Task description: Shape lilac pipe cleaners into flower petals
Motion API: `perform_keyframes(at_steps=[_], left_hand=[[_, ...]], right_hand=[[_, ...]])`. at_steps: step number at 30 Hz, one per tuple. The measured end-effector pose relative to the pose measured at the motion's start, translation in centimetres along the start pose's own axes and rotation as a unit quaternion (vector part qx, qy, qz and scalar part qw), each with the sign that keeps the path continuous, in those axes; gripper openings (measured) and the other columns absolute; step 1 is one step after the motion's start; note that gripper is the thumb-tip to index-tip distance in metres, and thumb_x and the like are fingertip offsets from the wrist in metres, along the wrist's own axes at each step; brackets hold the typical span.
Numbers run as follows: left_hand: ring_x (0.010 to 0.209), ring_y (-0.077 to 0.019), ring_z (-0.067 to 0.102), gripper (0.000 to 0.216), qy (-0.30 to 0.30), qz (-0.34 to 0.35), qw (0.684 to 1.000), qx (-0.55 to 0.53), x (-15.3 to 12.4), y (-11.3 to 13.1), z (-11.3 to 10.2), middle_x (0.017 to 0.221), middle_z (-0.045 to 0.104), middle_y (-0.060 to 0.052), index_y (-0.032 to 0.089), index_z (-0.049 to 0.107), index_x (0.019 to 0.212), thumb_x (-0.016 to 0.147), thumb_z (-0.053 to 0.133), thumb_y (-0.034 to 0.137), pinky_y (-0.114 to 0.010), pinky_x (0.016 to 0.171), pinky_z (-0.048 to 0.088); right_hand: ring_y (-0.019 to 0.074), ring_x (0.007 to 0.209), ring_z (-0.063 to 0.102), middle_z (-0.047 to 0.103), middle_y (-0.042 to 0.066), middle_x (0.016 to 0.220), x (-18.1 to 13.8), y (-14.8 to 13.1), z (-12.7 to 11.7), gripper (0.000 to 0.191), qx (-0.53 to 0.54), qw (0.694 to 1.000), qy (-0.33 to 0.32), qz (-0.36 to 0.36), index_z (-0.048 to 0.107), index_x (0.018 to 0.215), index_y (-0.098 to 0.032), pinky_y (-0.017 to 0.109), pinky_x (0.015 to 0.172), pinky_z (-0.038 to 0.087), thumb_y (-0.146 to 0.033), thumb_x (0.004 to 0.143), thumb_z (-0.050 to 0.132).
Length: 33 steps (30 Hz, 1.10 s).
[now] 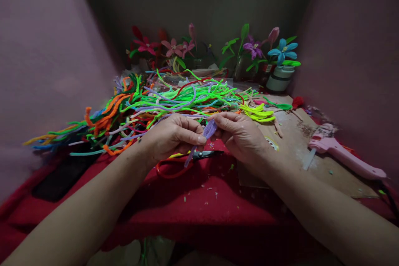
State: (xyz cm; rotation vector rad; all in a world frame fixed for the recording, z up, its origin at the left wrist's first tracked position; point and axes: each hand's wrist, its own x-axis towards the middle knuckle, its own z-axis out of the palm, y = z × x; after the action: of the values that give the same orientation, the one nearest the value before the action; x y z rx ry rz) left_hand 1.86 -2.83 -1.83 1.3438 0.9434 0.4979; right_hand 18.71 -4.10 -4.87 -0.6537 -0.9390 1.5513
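Between my two hands is a purple pipe-cleaner petal (210, 129), with a short stem end hanging down to the left. My left hand (177, 135) pinches its lower end between thumb and fingers. At the petal's upper tip, the thumb and fingers of my right hand (238, 135) are closed on it. Below the hands, scissors (174, 169) with red handles lie on the red cloth, their blades pointing right. A heap of pipe cleaners (193, 95), mostly bright green, spreads just behind my hands.
A pink glue gun (346, 153) rests on a cardboard sheet (293, 133) at right. A dark phone (64, 176) lies at left. Pipe-cleaner flowers, including a blue one (283, 52), stand along the back near a jar (280, 78). Small scraps dot the red cloth (199, 203).
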Motion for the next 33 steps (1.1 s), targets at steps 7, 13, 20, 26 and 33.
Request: perform_keyframes(at_steps=[7, 13, 20, 26, 33], left_hand=[[0.043, -0.0049, 0.037, 0.018, 0.056, 0.065, 0.994, 0.073, -0.2, 0.2, 0.4, 0.051, 0.048, 0.003, 0.013, 0.061, 0.062, 0.065, 0.07, 0.028, -0.019, 0.04, 0.026], [0.045, -0.0053, 0.039, 0.019, 0.134, 0.122, 0.973, 0.14, -0.2, 0.3, 0.9, 0.053, 0.051, 0.003, 0.012, 0.064, 0.071, 0.07, 0.065, 0.031, -0.018, 0.043, 0.028], [0.053, -0.0083, 0.046, 0.014, 0.218, 0.282, 0.873, 0.333, -0.1, -0.6, 1.5, 0.056, 0.054, 0.002, 0.014, 0.062, 0.064, 0.076, 0.057, 0.02, -0.02, 0.052, 0.036], [0.061, -0.0098, 0.05, 0.016, 0.231, 0.385, 0.769, 0.455, 0.2, -1.8, 1.6, 0.067, 0.059, -0.002, 0.014, 0.062, 0.069, 0.081, 0.051, 0.015, -0.021, 0.06, 0.037], [0.054, -0.0084, 0.048, 0.016, 0.225, 0.307, 0.878, 0.29, 0.9, -1.9, 2.4, 0.056, 0.053, 0.002, 0.014, 0.061, 0.068, 0.08, 0.051, 0.017, -0.019, 0.052, 0.036]], right_hand=[[0.0089, 0.054, 0.048, 0.057, -0.002, 0.061, -0.1, 0.0, 0.2, 0.026, -0.034, 0.999, 0.009, -0.02, 0.061, 0.064, -0.017, 0.024, 0.056, 0.041, -0.039, 0.064, 0.073], [0.0087, 0.051, 0.049, 0.057, -0.002, 0.06, -0.9, 0.5, 0.4, 0.019, -0.154, 0.986, 0.029, -0.05, 0.061, 0.067, -0.016, 0.024, 0.052, 0.04, -0.031, 0.067, 0.071], [0.0088, 0.05, 0.047, 0.053, -0.004, 0.055, -1.2, 0.5, 0.8, 0.01, -0.26, 0.961, 0.066, -0.06, 0.06, 0.067, -0.016, 0.024, 0.053, 0.038, -0.024, 0.072, 0.06], [0.0096, 0.053, 0.046, 0.051, -0.004, 0.054, -1.2, 0.7, 0.7, 0.007, -0.295, 0.951, 0.057, -0.079, 0.057, 0.066, -0.017, 0.024, 0.055, 0.037, -0.016, 0.071, 0.052], [0.0106, 0.058, 0.046, 0.053, -0.003, 0.063, -1.0, 1.1, 0.3, 0.008, -0.376, 0.912, 0.077, -0.143, 0.057, 0.072, -0.016, 0.024, 0.057, 0.037, -0.017, 0.073, 0.05]])
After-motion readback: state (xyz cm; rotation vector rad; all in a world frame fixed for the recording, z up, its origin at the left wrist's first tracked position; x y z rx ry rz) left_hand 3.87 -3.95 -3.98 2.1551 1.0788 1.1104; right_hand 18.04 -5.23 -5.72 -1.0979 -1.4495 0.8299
